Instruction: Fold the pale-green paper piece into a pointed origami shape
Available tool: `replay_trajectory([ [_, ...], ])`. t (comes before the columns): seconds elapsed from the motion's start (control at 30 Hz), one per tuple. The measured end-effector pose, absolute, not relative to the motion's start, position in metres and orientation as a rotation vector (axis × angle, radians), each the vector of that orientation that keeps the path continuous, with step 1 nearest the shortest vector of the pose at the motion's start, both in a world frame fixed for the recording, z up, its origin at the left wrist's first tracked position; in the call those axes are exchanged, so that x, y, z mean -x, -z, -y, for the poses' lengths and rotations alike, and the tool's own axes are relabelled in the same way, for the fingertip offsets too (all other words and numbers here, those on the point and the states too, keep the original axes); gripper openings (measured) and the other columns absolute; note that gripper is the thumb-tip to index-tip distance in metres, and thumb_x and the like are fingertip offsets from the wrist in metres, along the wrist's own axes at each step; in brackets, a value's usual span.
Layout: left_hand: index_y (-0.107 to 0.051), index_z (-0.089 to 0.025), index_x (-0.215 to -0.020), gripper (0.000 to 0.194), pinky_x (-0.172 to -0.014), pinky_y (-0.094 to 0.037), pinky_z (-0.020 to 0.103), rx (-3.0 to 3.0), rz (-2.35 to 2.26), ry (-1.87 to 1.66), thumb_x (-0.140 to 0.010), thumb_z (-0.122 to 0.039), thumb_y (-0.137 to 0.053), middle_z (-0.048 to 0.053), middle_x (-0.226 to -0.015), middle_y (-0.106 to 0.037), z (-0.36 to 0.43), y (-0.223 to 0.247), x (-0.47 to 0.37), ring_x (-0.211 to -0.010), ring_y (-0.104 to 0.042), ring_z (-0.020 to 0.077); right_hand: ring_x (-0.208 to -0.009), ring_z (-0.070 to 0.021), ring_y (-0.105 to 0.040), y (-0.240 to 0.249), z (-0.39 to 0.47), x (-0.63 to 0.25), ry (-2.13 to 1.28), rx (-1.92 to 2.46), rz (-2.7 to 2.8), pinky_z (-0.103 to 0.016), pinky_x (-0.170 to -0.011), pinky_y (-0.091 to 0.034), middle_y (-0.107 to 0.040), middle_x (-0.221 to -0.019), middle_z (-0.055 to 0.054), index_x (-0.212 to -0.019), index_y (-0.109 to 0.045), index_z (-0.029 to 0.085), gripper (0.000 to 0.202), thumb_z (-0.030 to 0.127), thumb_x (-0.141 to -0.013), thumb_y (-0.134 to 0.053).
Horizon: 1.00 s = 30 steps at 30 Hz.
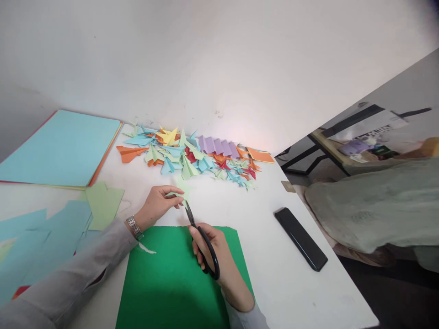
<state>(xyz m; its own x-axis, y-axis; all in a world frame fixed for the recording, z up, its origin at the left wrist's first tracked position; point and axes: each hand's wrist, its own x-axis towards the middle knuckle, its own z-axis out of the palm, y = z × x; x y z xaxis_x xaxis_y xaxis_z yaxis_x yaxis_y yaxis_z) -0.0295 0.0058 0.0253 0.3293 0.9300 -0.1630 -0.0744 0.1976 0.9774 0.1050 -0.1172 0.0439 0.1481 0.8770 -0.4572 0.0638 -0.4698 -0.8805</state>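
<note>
Between the thumb and fingers of my left hand (161, 204) is a small piece of pale green paper (186, 187), held up above the table. My right hand (214, 249) grips black-handled scissors (206, 246), fingers through the loops. The scissor blades point up and left, and their tips meet the lower edge of the paper. Whether the blades are fully closed is hard to make out. Below both hands lies a green sheet (171, 278), with a thin white paper strip (147, 249) near its upper left corner.
Folded paper planes and stars (188, 160) pile up along the wall, beside a purple pleated paper (219, 146). A stack of coloured sheets (61, 146) and blue offcuts (44, 242) lie left. A black case (302, 240) rests right; beyond the table edge is a person's clothing (373, 205).
</note>
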Motion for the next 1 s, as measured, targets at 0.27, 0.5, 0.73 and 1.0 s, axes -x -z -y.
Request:
replay_trajectory([
  [0.27,-0.072,-0.013,-0.073,0.018,-0.053,-0.049,0.024,-1.135,-0.988,-0.875,-0.057,-0.021,-0.076,0.001,-0.062,-0.069,-0.0057,-0.0282,0.0300,-0.049,-0.061,0.0113,-0.030,-0.0050,-0.038,-0.0432,0.1172,-0.1057,-1.409,1.701,0.923,-0.016,-0.027,-0.030,-0.047,-0.046,0.007,-0.069,-0.052,0.018,0.048,0.064,-0.073,-0.062],
  [0.5,-0.072,-0.014,-0.073,0.018,-0.054,-0.050,0.025,-1.151,-0.991,-0.873,-0.057,-0.022,-0.076,0.001,-0.062,-0.068,-0.0050,-0.0270,0.0306,-0.049,-0.061,0.0120,-0.030,-0.0051,-0.038,-0.0425,0.1179,-0.1052,-1.397,1.713,0.924,-0.016,-0.027,-0.030,-0.046,-0.046,0.007,-0.068,-0.052,0.018,0.048,0.064,-0.073,-0.061],
  [0.73,-0.072,-0.014,-0.072,0.017,-0.054,-0.051,0.027,-1.153,-0.986,-0.882,-0.057,-0.021,-0.076,0.001,-0.059,-0.067,-0.0052,-0.0272,0.0310,-0.049,-0.061,0.0131,-0.031,-0.0055,-0.038,-0.0408,0.1178,-0.1059,-1.409,1.709,0.866,-0.017,-0.027,-0.028,-0.047,-0.047,0.007,-0.074,-0.056,0.017,0.046,0.062,-0.071,-0.065],
  [1.0,-0.072,-0.013,-0.071,0.018,-0.053,-0.051,0.026,-1.140,-0.978,-0.878,-0.056,-0.021,-0.077,0.002,-0.059,-0.067,-0.0051,-0.0292,0.0304,-0.049,-0.061,0.0134,-0.033,-0.0053,-0.037,-0.0451,0.1185,-0.1051,-1.421,1.680,0.865,-0.017,-0.029,-0.028,-0.049,-0.049,0.006,-0.083,-0.058,0.016,0.050,0.064,-0.070,-0.065],
])
